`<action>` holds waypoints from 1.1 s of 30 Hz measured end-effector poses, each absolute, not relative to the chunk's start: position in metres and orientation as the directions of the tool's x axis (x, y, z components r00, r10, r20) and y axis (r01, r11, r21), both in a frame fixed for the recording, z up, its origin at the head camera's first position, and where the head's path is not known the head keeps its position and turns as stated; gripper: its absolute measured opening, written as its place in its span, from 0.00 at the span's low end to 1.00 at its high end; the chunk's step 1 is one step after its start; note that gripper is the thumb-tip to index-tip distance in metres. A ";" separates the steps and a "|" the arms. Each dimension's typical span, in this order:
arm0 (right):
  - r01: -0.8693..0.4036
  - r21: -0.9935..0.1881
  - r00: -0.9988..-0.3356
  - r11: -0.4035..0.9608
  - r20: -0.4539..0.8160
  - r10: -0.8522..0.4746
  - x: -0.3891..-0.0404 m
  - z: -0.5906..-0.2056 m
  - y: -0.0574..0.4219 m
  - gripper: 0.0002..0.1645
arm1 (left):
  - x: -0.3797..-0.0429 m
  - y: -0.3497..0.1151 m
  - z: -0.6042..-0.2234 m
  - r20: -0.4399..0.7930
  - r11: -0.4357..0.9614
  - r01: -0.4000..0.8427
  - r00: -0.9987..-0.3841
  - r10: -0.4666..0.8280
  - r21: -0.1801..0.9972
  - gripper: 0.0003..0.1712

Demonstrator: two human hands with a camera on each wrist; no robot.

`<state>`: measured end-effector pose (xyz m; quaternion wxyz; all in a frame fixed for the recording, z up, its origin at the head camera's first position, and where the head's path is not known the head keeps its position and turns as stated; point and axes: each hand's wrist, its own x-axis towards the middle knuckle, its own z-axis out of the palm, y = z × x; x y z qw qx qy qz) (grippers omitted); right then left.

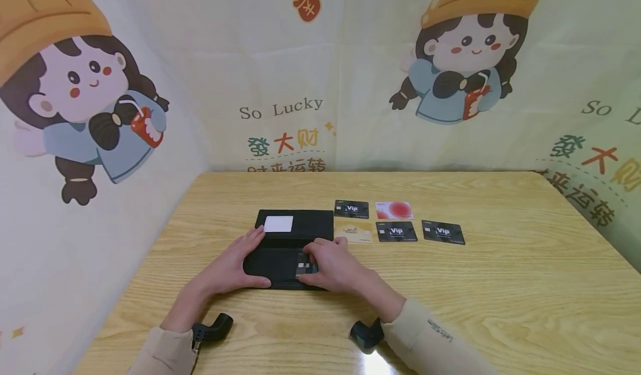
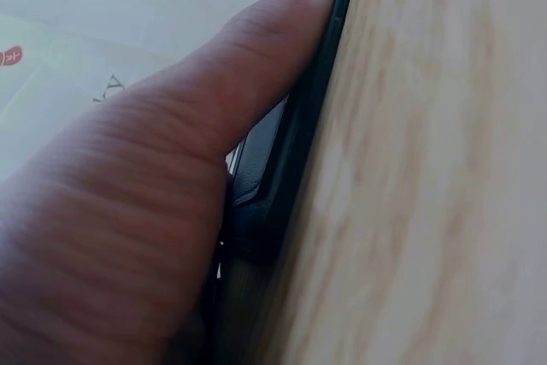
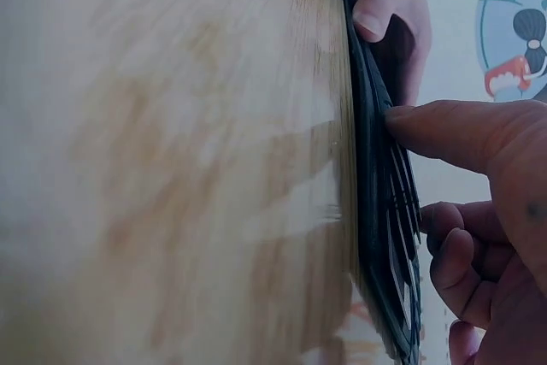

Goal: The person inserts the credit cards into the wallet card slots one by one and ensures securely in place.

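Note:
A black wallet lies unfolded on the table, with a white rectangle on its far half. My left hand rests spread along its left side; in the left wrist view the thumb lies along the wallet's near edge. Over the right part of the near half, my right hand pinches a dark card between thumb and curled fingers. Seen from the right wrist, several cards stick up in layers from the wallet, with the thumb at their near edge.
Right of the wallet lie three black Vip cards, a pink card with red circles and a pale gold card. They sit on a wood-grain table. A printed cloth hangs behind it.

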<state>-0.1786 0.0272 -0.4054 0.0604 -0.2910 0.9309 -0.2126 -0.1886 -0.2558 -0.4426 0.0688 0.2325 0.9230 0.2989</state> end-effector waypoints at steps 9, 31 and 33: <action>-0.500 -0.435 -0.830 0.749 -0.005 -0.557 -0.178 -0.406 0.030 0.33 | -0.188 -0.255 -0.443 0.018 0.710 0.392 -0.881 0.472 0.584 0.68; -0.418 -0.581 -0.870 0.699 0.035 -0.492 -0.170 -0.404 0.124 0.37 | -0.186 -0.254 -0.443 0.036 0.707 0.409 -0.878 0.478 0.577 0.66; -0.413 -0.580 -0.876 0.703 0.040 -0.481 -0.170 -0.403 0.134 0.36 | -0.186 -0.255 -0.443 0.033 0.709 0.404 -0.880 0.474 0.578 0.66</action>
